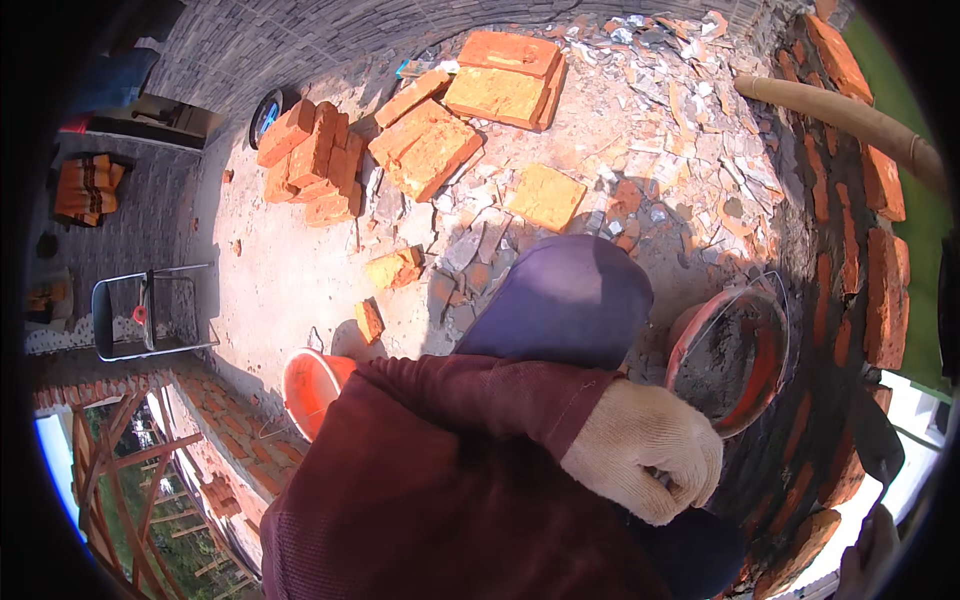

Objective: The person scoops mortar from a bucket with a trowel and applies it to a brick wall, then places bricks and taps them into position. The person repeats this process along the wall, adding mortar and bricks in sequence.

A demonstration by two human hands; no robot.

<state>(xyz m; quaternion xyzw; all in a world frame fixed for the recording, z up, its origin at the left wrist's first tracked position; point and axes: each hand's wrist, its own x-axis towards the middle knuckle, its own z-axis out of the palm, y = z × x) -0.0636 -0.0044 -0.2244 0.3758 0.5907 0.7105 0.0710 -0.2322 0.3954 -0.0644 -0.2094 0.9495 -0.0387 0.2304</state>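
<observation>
My left hand (645, 450), in a cream knit glove below a maroon sleeve, is curled near my bent leg (560, 300); whatever its fingers hold, if anything, is hidden. Beside it sits a red bucket (680, 350) containing grey mortar (728, 355). At the lower right edge, my right hand (872, 550) grips a dark trowel (878, 445), its blade beside the brick wall (882, 290). That wall runs along my right side, with rough dark mortar between orange bricks.
Several brick stacks (420, 150) and loose pieces (395, 268) lie ahead among rubble (690, 120). An orange bucket (310, 385) stands left. A folding chair (125, 315), a wheel (270, 120) and wooden framework (130, 460) are farther left. A pole (830, 110) reaches across the upper right wall.
</observation>
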